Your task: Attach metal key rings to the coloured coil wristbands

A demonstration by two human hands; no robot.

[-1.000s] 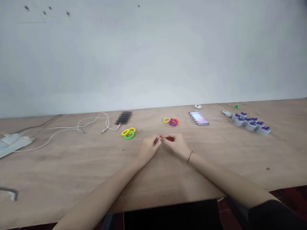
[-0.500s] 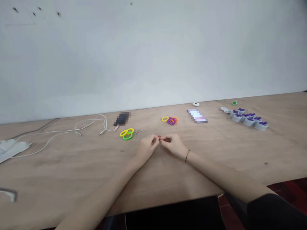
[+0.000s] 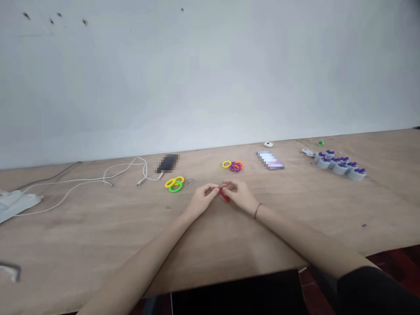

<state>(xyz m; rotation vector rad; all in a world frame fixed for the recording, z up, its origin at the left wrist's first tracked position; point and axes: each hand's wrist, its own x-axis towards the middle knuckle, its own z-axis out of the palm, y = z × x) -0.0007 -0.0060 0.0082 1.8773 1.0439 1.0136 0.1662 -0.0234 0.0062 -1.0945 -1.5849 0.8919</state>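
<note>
A red coiled band [image 3: 225, 195] shows between my two hands, above the middle of the table. My left hand [image 3: 202, 199] pinches at its upper left end, where a small metallic bit seems to show. My right hand [image 3: 242, 196] has thumb and finger closed on the band from the right. Left of my hands lie yellow coiled bands [image 3: 170, 183], a green coiled band [image 3: 175, 187] and small metal rings [image 3: 188, 182]. Beyond my hands sit a yellow band [image 3: 226, 164], a purple band [image 3: 235, 167] and an orange band [image 3: 242, 165].
A dark phone [image 3: 167, 163] with a white cable [image 3: 124, 164] lies at the back left. Another phone [image 3: 271, 160] and a white case [image 3: 268, 144] are right of centre. Grey cups with purple tops [image 3: 340, 167] stand at the right. A white packet [image 3: 22, 201] lies far left.
More of the red band now shows, hanging down between my hands. My right hand's fingers have spread a little and shifted slightly up.
</note>
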